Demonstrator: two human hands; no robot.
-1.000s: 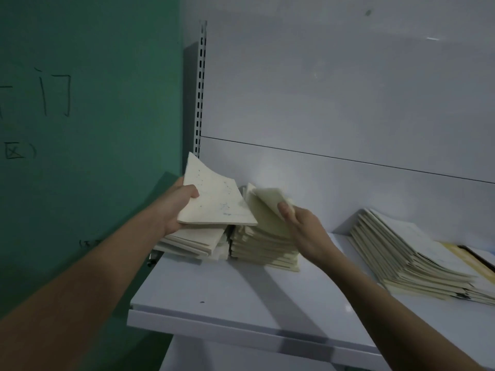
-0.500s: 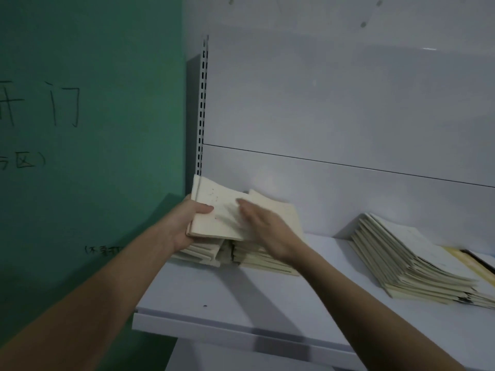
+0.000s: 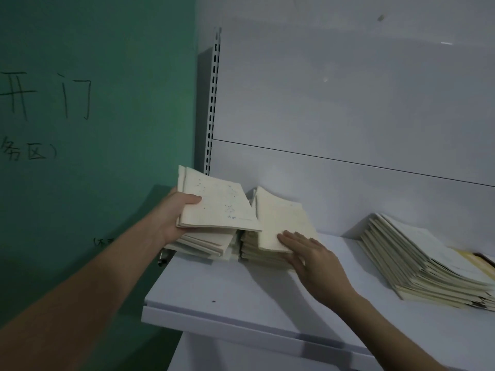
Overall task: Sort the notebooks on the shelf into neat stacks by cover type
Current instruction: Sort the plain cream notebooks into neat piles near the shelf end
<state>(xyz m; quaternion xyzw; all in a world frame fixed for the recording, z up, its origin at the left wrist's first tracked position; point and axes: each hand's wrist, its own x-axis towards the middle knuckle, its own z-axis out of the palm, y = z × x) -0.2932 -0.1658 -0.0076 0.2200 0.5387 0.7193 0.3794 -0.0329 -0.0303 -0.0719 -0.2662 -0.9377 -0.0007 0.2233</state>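
Risk of a slide: middle stack (image 3: 263, 253) on the shelf (image 3: 267, 298) stands uneven, top notebook (image 3: 281, 223) bowed upward at its far edge, likely to skid off under a careless push. Risk too of the lifted notebooks (image 3: 217, 204) fanning open and dropping onto the left stack (image 3: 203, 243) below, crooked, mixing cover types.

Left hand (image 3: 174, 218): grip closed round a few cream notebooks, thumb on top, held tilted above the left stack. Right hand (image 3: 310, 261): grip fully open, fingers straight and flat on the near corner of the top notebook, pressing, holding nothing.

Further right, well apart, a slanting third stack (image 3: 417, 263), leaning and prone to toppling if bumped.
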